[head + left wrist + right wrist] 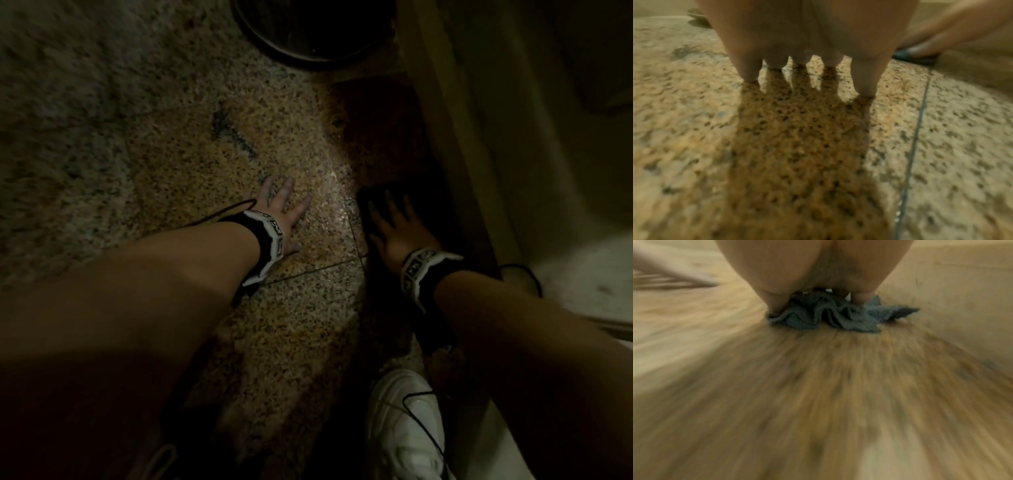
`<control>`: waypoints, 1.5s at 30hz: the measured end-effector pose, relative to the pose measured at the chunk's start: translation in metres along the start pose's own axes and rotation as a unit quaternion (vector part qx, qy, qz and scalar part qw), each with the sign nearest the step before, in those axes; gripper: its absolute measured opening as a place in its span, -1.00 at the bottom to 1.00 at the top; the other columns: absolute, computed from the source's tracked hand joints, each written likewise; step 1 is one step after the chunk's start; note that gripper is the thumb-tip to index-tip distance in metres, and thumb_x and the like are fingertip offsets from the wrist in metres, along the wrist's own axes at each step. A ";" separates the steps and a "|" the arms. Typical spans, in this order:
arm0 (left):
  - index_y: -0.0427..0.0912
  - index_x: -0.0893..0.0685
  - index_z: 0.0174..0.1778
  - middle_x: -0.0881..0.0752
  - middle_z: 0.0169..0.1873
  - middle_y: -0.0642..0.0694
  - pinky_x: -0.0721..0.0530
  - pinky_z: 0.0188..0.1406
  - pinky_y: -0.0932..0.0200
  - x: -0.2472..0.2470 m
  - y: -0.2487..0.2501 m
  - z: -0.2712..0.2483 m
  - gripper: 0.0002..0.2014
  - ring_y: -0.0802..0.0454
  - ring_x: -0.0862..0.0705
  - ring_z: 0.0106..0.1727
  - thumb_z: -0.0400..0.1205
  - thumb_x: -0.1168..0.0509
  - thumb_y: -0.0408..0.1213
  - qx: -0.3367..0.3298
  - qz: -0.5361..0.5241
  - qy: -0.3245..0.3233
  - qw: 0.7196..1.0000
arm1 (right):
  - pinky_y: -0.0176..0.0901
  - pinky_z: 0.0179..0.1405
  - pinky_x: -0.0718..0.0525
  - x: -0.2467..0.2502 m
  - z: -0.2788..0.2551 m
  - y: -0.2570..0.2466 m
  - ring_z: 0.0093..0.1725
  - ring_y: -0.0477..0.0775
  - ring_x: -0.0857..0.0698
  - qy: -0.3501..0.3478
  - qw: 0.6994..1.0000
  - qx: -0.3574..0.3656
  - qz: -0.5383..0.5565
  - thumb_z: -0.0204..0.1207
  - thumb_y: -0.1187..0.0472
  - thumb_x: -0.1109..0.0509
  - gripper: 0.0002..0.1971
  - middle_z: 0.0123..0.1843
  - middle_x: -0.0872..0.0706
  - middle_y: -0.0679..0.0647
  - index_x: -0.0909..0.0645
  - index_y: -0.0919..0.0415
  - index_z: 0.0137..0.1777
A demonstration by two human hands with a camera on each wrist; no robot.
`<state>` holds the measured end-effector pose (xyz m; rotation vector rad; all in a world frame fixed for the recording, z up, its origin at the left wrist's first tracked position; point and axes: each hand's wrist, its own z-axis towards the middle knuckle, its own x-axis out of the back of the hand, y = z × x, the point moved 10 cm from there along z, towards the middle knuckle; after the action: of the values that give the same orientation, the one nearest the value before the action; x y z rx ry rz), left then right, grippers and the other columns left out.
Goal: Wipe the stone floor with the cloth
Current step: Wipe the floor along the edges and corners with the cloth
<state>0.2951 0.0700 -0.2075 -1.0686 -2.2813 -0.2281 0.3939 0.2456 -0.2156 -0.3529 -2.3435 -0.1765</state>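
The speckled stone floor fills the head view. My left hand lies flat on it with fingers spread and holds nothing; the left wrist view shows its fingertips touching the stone. To its right, in deep shadow, my right hand presses spread fingers down on a dark cloth. In the right wrist view this blue-grey cloth is bunched under the hand, and the floor is motion-blurred. The left wrist view also catches the cloth under the right hand's fingers.
A wooden base board runs along the right, close beside the cloth. A round dark container stands at the top. A dark stain marks the floor ahead of my left hand. My white shoe is below; a grout line crosses between.
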 end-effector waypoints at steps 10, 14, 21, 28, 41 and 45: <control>0.07 0.33 0.65 0.40 0.62 -0.13 0.10 0.59 -0.18 0.012 0.002 -0.020 -0.23 -0.24 0.32 0.64 0.68 0.03 0.24 -0.038 0.046 0.010 0.998 | 0.16 0.61 0.18 -0.036 -0.033 -0.021 0.65 0.21 0.37 -0.050 0.997 -0.030 0.050 0.72 -0.14 0.10 -0.41 0.67 0.45 -0.07 0.34 -0.27 0.63; 0.08 0.38 0.63 0.43 0.61 -0.08 0.06 0.60 -0.15 -0.006 -0.015 -0.019 -0.22 -0.17 0.34 0.64 0.70 0.00 0.19 -0.073 0.056 0.019 0.996 | 0.22 0.60 0.17 -0.019 -0.017 -0.024 0.65 0.21 0.36 -0.040 0.998 -0.037 0.044 0.72 -0.15 0.09 -0.41 0.66 0.45 -0.08 0.33 -0.28 0.63; 0.11 0.39 0.62 0.48 0.59 -0.06 0.08 0.59 -0.21 -0.029 -0.033 -0.014 -0.17 -0.19 0.36 0.64 0.67 -0.06 0.22 -0.067 0.048 0.022 0.996 | 0.19 0.61 0.07 0.042 0.036 -0.048 0.66 0.24 0.30 0.010 0.998 -0.038 0.046 0.74 -0.10 0.06 -0.40 0.68 0.40 -0.04 0.30 -0.21 0.65; 0.12 0.44 0.60 0.52 0.57 -0.05 0.09 0.60 -0.26 -0.033 -0.034 -0.008 -0.15 -0.21 0.40 0.62 0.66 -0.05 0.24 -0.054 0.053 0.014 0.997 | 0.19 0.60 -0.04 0.028 0.020 -0.057 0.67 0.25 0.27 0.001 1.000 -0.011 0.019 0.75 -0.08 0.09 -0.40 0.67 0.44 -0.02 0.34 -0.17 0.65; 0.12 0.43 0.60 0.49 0.59 -0.07 0.05 0.60 -0.25 -0.029 -0.031 -0.011 -0.15 -0.22 0.35 0.63 0.66 -0.04 0.26 -0.056 0.065 0.030 0.996 | 0.13 0.61 0.26 -0.041 -0.035 -0.094 0.62 0.27 0.44 -0.053 0.998 0.019 -0.008 0.74 -0.11 0.14 -0.39 0.63 0.54 0.00 0.44 -0.14 0.63; 0.07 0.38 0.63 0.44 0.61 -0.07 0.08 0.60 -0.19 -0.028 -0.034 -0.012 -0.14 -0.18 0.33 0.64 0.66 -0.08 0.22 -0.065 0.043 0.044 0.996 | 0.18 0.60 0.28 -0.031 -0.028 -0.097 0.61 0.26 0.46 -0.056 0.998 0.003 0.015 0.74 -0.11 0.14 -0.39 0.62 0.56 -0.02 0.45 -0.18 0.61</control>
<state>0.2887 0.0247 -0.2110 -1.1952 -2.1608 -0.3862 0.4042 0.1403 -0.2195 -0.4049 -2.4478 -0.1372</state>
